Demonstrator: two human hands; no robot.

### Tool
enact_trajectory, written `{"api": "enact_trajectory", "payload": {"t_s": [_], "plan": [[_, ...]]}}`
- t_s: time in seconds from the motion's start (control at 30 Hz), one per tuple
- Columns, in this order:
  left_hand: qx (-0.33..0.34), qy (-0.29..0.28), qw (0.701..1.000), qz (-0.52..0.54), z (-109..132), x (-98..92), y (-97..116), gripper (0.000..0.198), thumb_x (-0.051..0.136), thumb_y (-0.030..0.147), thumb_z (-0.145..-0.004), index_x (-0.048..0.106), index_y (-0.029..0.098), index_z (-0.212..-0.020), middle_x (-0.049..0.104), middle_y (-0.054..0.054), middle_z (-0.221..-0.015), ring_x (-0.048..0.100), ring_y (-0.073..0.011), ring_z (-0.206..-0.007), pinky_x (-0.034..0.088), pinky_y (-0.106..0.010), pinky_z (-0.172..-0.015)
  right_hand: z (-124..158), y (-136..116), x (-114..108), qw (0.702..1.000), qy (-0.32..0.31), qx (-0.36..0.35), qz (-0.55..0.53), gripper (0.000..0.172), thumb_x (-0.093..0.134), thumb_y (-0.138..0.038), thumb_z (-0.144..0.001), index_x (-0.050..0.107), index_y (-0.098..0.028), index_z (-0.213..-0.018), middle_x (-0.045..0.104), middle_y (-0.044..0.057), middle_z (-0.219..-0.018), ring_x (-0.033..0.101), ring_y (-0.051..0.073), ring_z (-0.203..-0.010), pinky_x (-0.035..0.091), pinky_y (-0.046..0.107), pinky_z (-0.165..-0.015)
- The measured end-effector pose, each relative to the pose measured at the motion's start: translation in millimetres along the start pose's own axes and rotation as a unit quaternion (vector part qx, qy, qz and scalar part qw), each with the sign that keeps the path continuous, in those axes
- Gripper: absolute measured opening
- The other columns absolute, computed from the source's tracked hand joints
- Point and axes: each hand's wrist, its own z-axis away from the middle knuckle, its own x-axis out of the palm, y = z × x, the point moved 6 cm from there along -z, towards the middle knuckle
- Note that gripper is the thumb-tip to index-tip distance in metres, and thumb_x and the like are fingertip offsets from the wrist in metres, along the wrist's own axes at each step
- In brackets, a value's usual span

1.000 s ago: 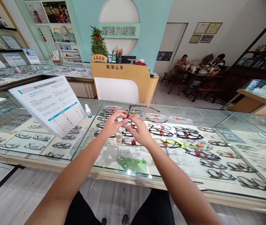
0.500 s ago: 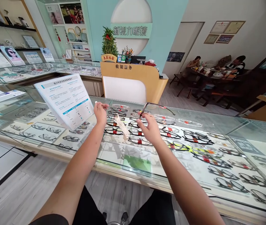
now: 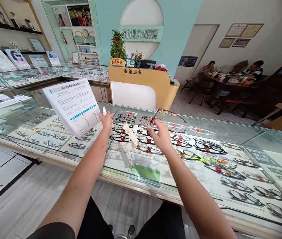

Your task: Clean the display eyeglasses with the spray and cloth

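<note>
My left hand (image 3: 106,119) is closed around a small white bottle (image 3: 104,111), whose top sticks up above the fingers beside the printed card stand. In my right hand (image 3: 160,132) is a pair of dark-framed glasses (image 3: 172,112), gripped at the left part and raised a little over the glass counter. A crumpled cream cloth (image 3: 130,134) lies on the counter between my two hands. Rows of glasses with red tags (image 3: 148,150) show beneath the glass around it.
The white printed card stand (image 3: 75,106) leans on the counter at the left. Beyond the counter is a wooden reception desk (image 3: 166,83) with a plant (image 3: 118,46). Two people sit at a dark table at the back right. More glasses fill the case at the right.
The white bottle now shows more clearly above my left fingers. The whole view has shifted slightly. My right hand still holds the glasses in nearly the same spot.
</note>
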Motion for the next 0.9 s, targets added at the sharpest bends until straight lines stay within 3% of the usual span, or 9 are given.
{"api": "enact_trajectory", "payload": {"t_s": [0.2, 0.33, 0.47, 0.57, 0.63, 0.73, 0.8, 0.9], "plan": [[-0.031, -0.007, 0.999, -0.005, -7.8, -4.4, -6.9, 0.043, 0.072, 0.042, -0.108, 0.050, 0.025, -0.141, 0.077, -0.016, -0.132, 0.080, -0.0156, -0.078, 0.038, -0.021, -0.055, 0.2, 0.3, 0.6, 1.000, -0.005, 0.006, 0.000, 0.042, 0.061, -0.053, -0.109, 0.077, -0.023, -0.133, 0.081, 0.015, -0.138, 0.069, 0.038, -0.128, 0.057, 0.059, -0.111], [-0.023, 0.001, 1.000, -0.008, -8.4, -6.9, -6.6, 0.039, 0.077, 0.041, -0.103, 0.054, 0.023, -0.129, 0.076, -0.016, -0.134, 0.082, -0.0178, -0.084, 0.040, -0.022, -0.057, 0.2, 0.3, 0.8, 1.000, -0.004, 0.007, -0.001, 0.043, 0.062, -0.053, -0.108, 0.077, -0.022, -0.134, 0.081, 0.015, -0.137, 0.068, 0.038, -0.127, 0.056, 0.060, -0.111], [0.024, 0.013, 1.000, 0.000, -2.1, -5.5, 2.7, 0.037, 0.078, 0.028, -0.101, 0.053, 0.022, -0.127, 0.078, -0.013, -0.130, 0.079, -0.0125, -0.085, 0.040, -0.020, -0.058, -0.4, 0.2, -0.8, 1.000, 0.002, 0.008, -0.001, 0.044, 0.062, -0.051, -0.108, 0.077, -0.020, -0.134, 0.082, 0.016, -0.134, 0.068, 0.039, -0.127, 0.055, 0.059, -0.112], [0.065, -0.003, 0.998, 0.007, 7.2, 1.1, 11.6, 0.033, 0.080, 0.022, -0.097, 0.057, 0.020, -0.119, 0.082, -0.010, -0.116, 0.077, -0.0118, -0.081, 0.043, -0.020, -0.061, -1.6, -1.0, -3.6, 1.000, 0.002, 0.013, 0.000, 0.044, 0.062, -0.051, -0.107, 0.077, -0.020, -0.135, 0.081, 0.016, -0.134, 0.068, 0.039, -0.128, 0.054, 0.058, -0.113], [0.085, -0.031, 0.996, 0.001, 14.7, 8.1, 16.0, 0.029, 0.084, 0.027, -0.094, 0.062, 0.019, -0.110, 0.081, -0.006, -0.093, 0.073, -0.0129, -0.072, 0.044, -0.022, -0.061, -2.5, -2.5, -5.8, 1.000, 0.001, 0.016, -0.002, 0.043, 0.062, -0.050, -0.108, 0.077, -0.020, -0.135, 0.081, 0.017, -0.134, 0.068, 0.038, -0.127, 0.054, 0.057, -0.113], [0.117, -0.102, 0.988, -0.019, 29.3, 22.4, 22.1, 0.029, 0.088, 0.039, -0.089, 0.070, 0.018, -0.100, 0.059, 0.006, -0.060, 0.054, -0.0109, -0.053, 0.039, -0.024, -0.056, -3.4, -4.7, -8.3, 1.000, 0.005, 0.016, -0.010, 0.041, 0.061, -0.049, -0.109, 0.077, -0.021, -0.134, 0.082, 0.016, -0.134, 0.069, 0.038, -0.126, 0.053, 0.056, -0.113], [0.129, -0.152, 0.980, -0.025, 41.8, 32.3, 25.0, 0.030, 0.088, 0.043, -0.088, 0.074, 0.018, -0.095, 0.045, 0.009, -0.054, 0.041, -0.0094, -0.049, 0.034, -0.025, -0.052, -3.5, -5.5, -8.9, 1.000, 0.009, 0.014, -0.018, 0.039, 0.060, -0.048, -0.109, 0.078, -0.022, -0.132, 0.082, 0.015, -0.134, 0.069, 0.037, -0.126, 0.052, 0.055, -0.113], [0.108, -0.220, 0.969, -0.015, 63.8, 45.7, 25.8, 0.031, 0.085, 0.047, -0.086, 0.076, 0.017, -0.088, 0.049, 0.005, -0.063, 0.045, -0.0104, -0.057, 0.039, -0.025, -0.053, -3.2, -5.4, -8.6, 0.999, 0.011, 0.018, -0.035, 0.036, 0.058, -0.047, -0.110, 0.079, -0.023, -0.127, 0.083, 0.012, -0.135, 0.069, 0.036, -0.121, 0.051, 0.054, -0.112]]}}
